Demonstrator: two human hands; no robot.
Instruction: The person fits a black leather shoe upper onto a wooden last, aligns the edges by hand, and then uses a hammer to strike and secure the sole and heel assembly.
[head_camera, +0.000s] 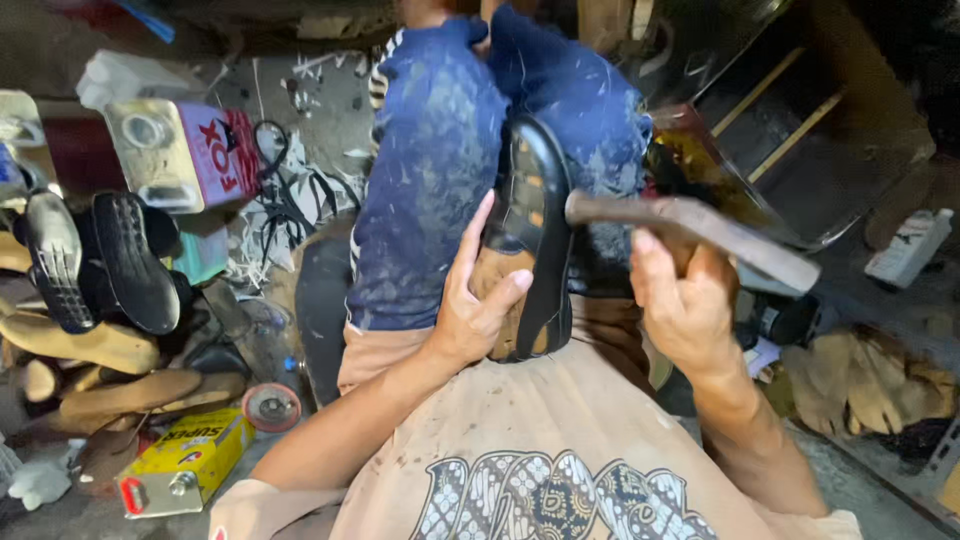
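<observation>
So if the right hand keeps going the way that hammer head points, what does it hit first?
Most likely the black sole of the shoe: the hammer in the right hand points left, its head almost at the sole's edge, which the left hand steadies. Depth is uncertain.

shoe sole (535, 230): black. trousers (440, 170): dark blue, pale dust streaks. shirt (560, 440): tan, dark batik-like print. tin (190, 460): yellow, red cap. hammer (690, 235): grey-brown.

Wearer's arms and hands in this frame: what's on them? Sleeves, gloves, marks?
Both arms are bare to the short sleeves of a dusty beige T-shirt with a dark patterned print. No gloves, rings or watch on the left hand or right hand. Dust smudges the sleeves.
</observation>
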